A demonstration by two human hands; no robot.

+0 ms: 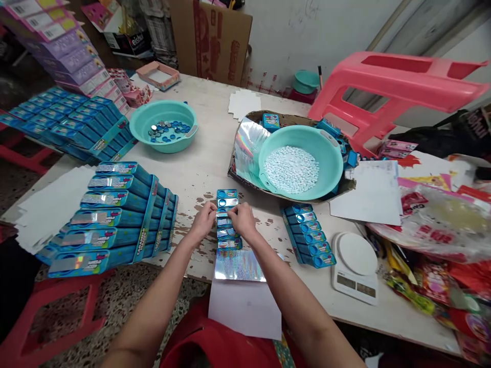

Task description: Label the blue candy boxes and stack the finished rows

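Observation:
Directly before me a short row of blue printed boxes (229, 244) runs away from me, with round recesses and shiny strips on their upper faces. My left hand (202, 222) is at the row's left side, thumb and finger pinched on one end of a narrow silvery sticker strip (223, 211). At the other end, over the boxes, my right hand (243, 219) pinches the same strip; its fingertips are partly hidden. Below the row lies a holographic sticker sheet (240, 266) on white paper (244, 309), partly under my right forearm.
Strapped blue box stacks (111, 225) stand left; another blue row (309, 237) and a white scale (355, 268) stand right. One teal basin (164, 145) holds round discs; another basin (330, 176), with white pellets, rests on a carton. A pink stool (353, 76) is behind.

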